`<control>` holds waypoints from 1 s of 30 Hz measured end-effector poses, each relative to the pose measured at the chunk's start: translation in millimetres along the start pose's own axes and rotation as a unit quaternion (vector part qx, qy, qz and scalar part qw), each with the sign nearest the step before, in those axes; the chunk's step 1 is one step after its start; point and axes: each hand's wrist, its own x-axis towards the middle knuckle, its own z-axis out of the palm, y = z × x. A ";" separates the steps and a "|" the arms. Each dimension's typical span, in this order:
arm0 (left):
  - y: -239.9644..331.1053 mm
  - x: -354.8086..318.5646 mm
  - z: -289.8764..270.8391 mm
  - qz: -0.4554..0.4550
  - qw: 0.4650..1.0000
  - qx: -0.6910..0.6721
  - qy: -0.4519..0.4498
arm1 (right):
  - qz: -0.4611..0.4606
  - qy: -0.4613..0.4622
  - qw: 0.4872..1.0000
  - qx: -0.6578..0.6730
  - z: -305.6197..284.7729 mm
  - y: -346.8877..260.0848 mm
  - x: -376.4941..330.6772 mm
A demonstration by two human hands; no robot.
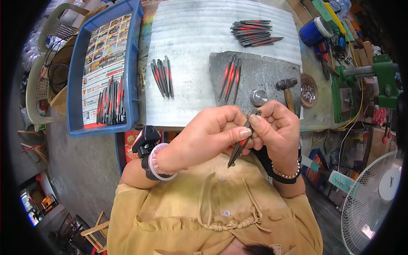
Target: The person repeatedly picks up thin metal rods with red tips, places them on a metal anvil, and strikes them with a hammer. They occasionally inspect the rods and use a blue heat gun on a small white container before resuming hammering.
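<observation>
A slim black-and-red pointed tool (241, 145) slants between my hands, close in front of my chest, its narrow tip toward me. My left hand (208, 131) pinches its middle between thumb and fingers. With thumb and bent fingers, my right hand (277, 129) grips the wider far end, partly covering it. Just beyond my hands, several matching tools (230, 79) lie on a dark grey plate (267, 63). A round metal block (258, 97) and a hammer (289, 94) with a wooden handle rest there too.
White foam sheet (187, 38) covers the bench, carrying a left bunch of tools (162, 77) and a far-right pile (254, 32). More fill part of a blue tray (134, 63) at left. Right stand a bowl of small metal pieces (309, 90), a green machine (340, 100) and a fan (374, 204).
</observation>
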 end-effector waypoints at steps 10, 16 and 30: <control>-9.9 -3.5 0.4 0.019 1.000 0.006 0.002 | 0.004 0.020 0.999 -0.041 4.7 1.8 -4.8; -13.3 -3.5 -0.8 0.012 1.000 0.008 0.011 | 0.034 0.006 0.999 0.035 2.8 4.9 0.6; -10.3 8.1 -13.3 -0.046 0.991 -0.124 0.008 | 0.099 -0.019 0.981 0.164 -3.8 27.6 25.6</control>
